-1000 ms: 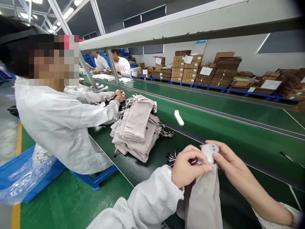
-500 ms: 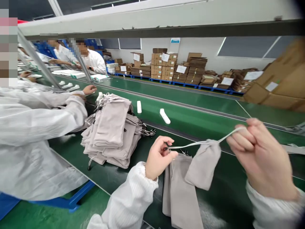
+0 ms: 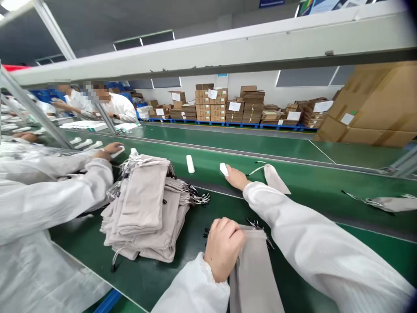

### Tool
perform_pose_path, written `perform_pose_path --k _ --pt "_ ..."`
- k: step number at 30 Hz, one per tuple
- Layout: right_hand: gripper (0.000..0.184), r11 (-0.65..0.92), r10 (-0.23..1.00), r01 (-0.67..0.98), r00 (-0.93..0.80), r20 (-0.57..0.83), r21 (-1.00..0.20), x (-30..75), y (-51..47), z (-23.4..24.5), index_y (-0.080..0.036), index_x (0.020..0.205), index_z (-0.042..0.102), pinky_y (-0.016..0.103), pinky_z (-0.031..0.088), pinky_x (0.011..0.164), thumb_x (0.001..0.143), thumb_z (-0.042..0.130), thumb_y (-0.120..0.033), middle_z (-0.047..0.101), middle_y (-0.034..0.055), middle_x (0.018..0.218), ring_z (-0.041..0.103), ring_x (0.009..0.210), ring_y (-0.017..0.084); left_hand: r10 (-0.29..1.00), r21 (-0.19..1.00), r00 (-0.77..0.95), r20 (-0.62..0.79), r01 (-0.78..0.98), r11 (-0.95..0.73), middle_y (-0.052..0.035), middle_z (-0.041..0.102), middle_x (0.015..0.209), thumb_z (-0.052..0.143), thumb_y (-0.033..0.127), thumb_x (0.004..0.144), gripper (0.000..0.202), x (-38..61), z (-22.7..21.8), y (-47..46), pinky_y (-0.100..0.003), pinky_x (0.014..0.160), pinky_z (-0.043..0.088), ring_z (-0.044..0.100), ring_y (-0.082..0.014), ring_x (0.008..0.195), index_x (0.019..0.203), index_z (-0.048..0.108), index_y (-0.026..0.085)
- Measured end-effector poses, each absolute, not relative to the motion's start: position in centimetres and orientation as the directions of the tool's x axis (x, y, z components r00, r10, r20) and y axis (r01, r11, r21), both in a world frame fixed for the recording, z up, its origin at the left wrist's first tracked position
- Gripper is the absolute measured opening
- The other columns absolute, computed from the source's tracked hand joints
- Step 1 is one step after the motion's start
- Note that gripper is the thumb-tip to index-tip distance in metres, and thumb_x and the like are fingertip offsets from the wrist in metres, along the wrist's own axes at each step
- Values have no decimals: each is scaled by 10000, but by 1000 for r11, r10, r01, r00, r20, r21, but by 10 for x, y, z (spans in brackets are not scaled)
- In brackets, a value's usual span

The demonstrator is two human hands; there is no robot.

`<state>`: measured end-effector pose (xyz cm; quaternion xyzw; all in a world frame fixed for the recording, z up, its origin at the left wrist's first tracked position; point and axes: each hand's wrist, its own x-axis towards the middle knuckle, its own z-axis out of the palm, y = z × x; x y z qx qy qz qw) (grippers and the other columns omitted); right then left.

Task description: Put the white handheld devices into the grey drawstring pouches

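Observation:
Near the front of the green table, my left hand (image 3: pixel 224 248) is closed on the upper edge of a grey drawstring pouch (image 3: pixel 257 265) in a small flat stack. Black cord ends stick out at the top of that stack. My right hand (image 3: pixel 236 176) reaches out over the green belt, its fingers closed on a small white elongated object (image 3: pixel 223 169), partly covered by them. Just right of that hand, a filled drawstring pouch (image 3: pixel 275 179) lies on the belt with its cords loose. Another white elongated object (image 3: pixel 190 164) lies to the left.
A large pile of grey pouches (image 3: pixel 143 200) stands left of my left hand. Farther right on the belt lies another pouch (image 3: pixel 391 203). A co-worker's sleeve (image 3: pixel 71 191) reaches in from the left. Overhead runs a white beam (image 3: pixel 208 56); cardboard boxes (image 3: pixel 211 104) stand behind.
My hands have let go of the cords they were pulling; that pouch now lies on the belt. The left hand has dropped to the stack, and the right has reached forward and taken a white object.

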<state>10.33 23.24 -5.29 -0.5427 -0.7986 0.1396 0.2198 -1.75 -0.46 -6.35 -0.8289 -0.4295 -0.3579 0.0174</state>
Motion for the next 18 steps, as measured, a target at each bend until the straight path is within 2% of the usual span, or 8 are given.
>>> perform_pose_path --k 2,4,6,8,11,13,15,18 --pt "389 361 933 826 -315 177 -433 101 231 -62 -114 1311 485 422 490 956 923 511 -106 672 123 1040 652 992 230 686 229 378 621 750 -620 1 629 812 567 126 948 189 -16 -67 -7 -338 745 349 506 -156 805 768 577 182" --pt "414 372 928 840 -322 188 -396 106 229 -70 -127 1291 522 469 502 918 897 434 -38 663 154 1015 666 958 268 670 194 381 637 762 -618 12 649 800 578 156 950 198 -15 -69 -8 -338 752 338 515 -150 801 755 575 191" --pt "486 418 907 820 -353 228 -392 114 228 -75 -94 1318 511 531 489 926 844 430 -19 635 218 1083 657 1007 328 651 185 411 639 739 -648 26 695 834 607 151 918 157 -16 -70 -7 -345 783 334 546 -148 842 772 586 204" --pt "594 468 881 767 -363 304 -439 126 223 -76 -119 1409 427 552 500 929 818 484 -100 580 236 1220 646 1058 359 648 226 429 629 697 -680 35 742 910 618 126 866 118 -17 -70 -6 -360 822 334 581 -153 903 792 595 214" --pt "885 445 896 433 -211 391 -784 146 195 -62 -279 1518 225 520 583 856 748 656 -345 546 182 1309 670 1049 370 698 393 404 591 612 -687 20 765 913 600 135 822 89 -16 -70 -5 -372 843 351 622 -148 845 774 584 209" --pt "1017 274 956 139 -144 254 -952 161 161 -46 -428 1523 128 524 624 740 705 731 -445 594 139 1242 708 964 380 746 550 364 558 511 -660 4 742 807 603 200 836 99 -14 -70 -5 -357 822 379 625 -135 745 742 573 201" --pt "1011 135 978 13 -160 131 -991 173 122 -32 -553 1488 147 555 629 660 689 762 -487 625 107 1164 728 864 389 799 718 293 525 351 -601 -15 688 734 636 348 863 214 -10 -69 -5 -319 735 410 597 -130 678 721 587 196" --pt "947 180 983 -81 -20 182 -980 185 78 -28 -635 1389 295 573 622 618 599 800 -502 629 96 1069 719 686 371 868 872 173 466 76 -484 -41 602 711 738 603 768 451 -2 -57 -6 -278 575 389 520 -125 621 672 628 175"
